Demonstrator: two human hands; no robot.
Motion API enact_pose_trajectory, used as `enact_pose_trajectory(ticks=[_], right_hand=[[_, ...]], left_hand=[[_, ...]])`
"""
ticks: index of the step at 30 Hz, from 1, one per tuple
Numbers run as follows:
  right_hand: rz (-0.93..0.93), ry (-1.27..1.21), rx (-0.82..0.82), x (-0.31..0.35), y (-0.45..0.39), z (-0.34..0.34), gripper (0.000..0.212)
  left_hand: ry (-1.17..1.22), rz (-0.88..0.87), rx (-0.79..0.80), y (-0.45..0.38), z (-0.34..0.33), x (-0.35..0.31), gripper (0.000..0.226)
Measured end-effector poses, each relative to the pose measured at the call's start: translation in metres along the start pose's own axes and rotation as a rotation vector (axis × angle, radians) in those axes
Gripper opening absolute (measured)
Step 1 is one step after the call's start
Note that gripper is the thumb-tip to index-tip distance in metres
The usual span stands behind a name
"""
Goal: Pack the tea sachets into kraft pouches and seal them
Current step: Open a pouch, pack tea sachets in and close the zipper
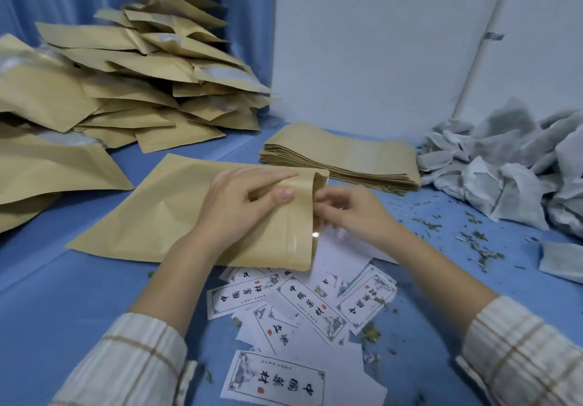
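Observation:
A kraft pouch (164, 213) lies flat on the blue table, its mouth pointing right. My left hand (243, 200) rests on its mouth end, with the thumb and fingers pinching the top edge. My right hand (350, 210) is at the opening, its fingertips curled at the pouch's mouth edge; the fingers are blurred and whether they hold something is hard to tell. A heap of white tea sachets (504, 169) sits at the right. A flat stack of empty kraft pouches (344, 153) lies behind my hands.
A tall pile of kraft pouches (132, 74) fills the back left. Several printed white labels (299, 304) are scattered on the table near me. Loose tea leaf bits (473, 238) litter the right side. A white wall panel (378, 43) stands behind.

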State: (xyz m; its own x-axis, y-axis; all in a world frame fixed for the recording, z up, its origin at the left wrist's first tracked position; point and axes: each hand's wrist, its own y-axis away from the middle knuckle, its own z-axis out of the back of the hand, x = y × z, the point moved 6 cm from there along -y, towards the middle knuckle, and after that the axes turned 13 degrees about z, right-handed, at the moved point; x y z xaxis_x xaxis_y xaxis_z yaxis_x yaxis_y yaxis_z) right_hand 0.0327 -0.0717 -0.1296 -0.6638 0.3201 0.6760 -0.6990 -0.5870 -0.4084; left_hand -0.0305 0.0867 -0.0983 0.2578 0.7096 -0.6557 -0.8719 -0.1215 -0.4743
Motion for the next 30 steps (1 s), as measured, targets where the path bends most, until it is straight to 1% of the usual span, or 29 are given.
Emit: enact_pose_trajectory(ticks=[1, 2, 4, 5, 6, 7, 8, 9, 11, 13, 15, 16, 17, 22, 24, 27, 29, 30], right_hand=[[-0.005, 0.084, 0.021, -0.006, 0.007, 0.009, 0.006], [-0.020, 0.211, 0.075, -0.012, 0.015, 0.020, 0.011], [-0.063, 0.441, 0.241, -0.022, 0.031, 0.028, 0.039], [-0.080, 0.511, 0.319, -0.024, 0.039, 0.027, 0.053], [-0.097, 0.546, 0.356, -0.028, 0.044, 0.025, 0.062], [-0.112, 0.563, 0.363, -0.030, 0.046, 0.026, 0.066], [-0.122, 0.575, 0.361, -0.032, 0.048, 0.028, 0.063], [-0.124, 0.573, 0.356, -0.032, 0.048, 0.030, 0.055], [-0.094, 0.570, 0.334, -0.030, 0.046, 0.034, 0.023], [-0.080, 0.506, 0.215, -0.025, 0.042, 0.043, 0.011], [-0.089, 0.381, 0.047, -0.020, 0.039, 0.055, 0.008], [-0.082, 0.343, 0.002, -0.017, 0.038, 0.059, 0.009], [-0.069, 0.340, -0.010, -0.015, 0.036, 0.061, 0.012], [0.039, 0.321, -0.044, -0.002, 0.022, 0.065, 0.014], [0.047, 0.242, -0.054, 0.004, 0.017, 0.061, 0.012], [-0.028, -0.043, -0.070, 0.010, 0.015, 0.057, 0.012], [-0.107, -0.135, -0.013, 0.010, 0.010, 0.041, 0.010], [-0.126, -0.122, 0.035, 0.011, 0.006, 0.028, 0.010]], left_hand=[[-0.001, 0.003, 0.006, 0.000, 0.000, 0.000, 0.031], [-0.004, 0.006, 0.015, 0.001, -0.002, 0.000, 0.033], [-0.020, 0.009, 0.027, 0.001, -0.005, -0.001, 0.036], [-0.024, 0.011, 0.030, 0.002, -0.006, -0.001, 0.036], [-0.018, 0.013, 0.031, 0.002, -0.006, -0.001, 0.035], [-0.009, 0.013, 0.029, 0.003, -0.006, -0.001, 0.034], [-0.003, 0.007, 0.026, 0.004, -0.006, -0.001, 0.034], [-0.003, -0.002, 0.022, 0.004, -0.006, -0.001, 0.036], [-0.009, -0.010, 0.013, 0.006, -0.005, -0.002, 0.036], [-0.012, -0.015, 0.007, 0.006, -0.005, -0.002, 0.034], [-0.009, -0.017, 0.005, 0.006, -0.004, -0.002, 0.034], [-0.009, -0.018, 0.004, 0.005, -0.005, -0.002, 0.034], [-0.005, -0.020, 0.002, 0.005, -0.005, -0.002, 0.033], [0.028, -0.021, -0.008, 0.005, -0.002, -0.003, 0.032], [0.042, -0.012, -0.011, 0.005, -0.001, -0.002, 0.031], [0.052, -0.003, -0.001, 0.005, -0.001, -0.001, 0.031], [0.064, 0.013, 0.013, 0.005, -0.002, -0.003, 0.032], [0.087, 0.026, 0.028, 0.005, -0.002, -0.005, 0.034]])
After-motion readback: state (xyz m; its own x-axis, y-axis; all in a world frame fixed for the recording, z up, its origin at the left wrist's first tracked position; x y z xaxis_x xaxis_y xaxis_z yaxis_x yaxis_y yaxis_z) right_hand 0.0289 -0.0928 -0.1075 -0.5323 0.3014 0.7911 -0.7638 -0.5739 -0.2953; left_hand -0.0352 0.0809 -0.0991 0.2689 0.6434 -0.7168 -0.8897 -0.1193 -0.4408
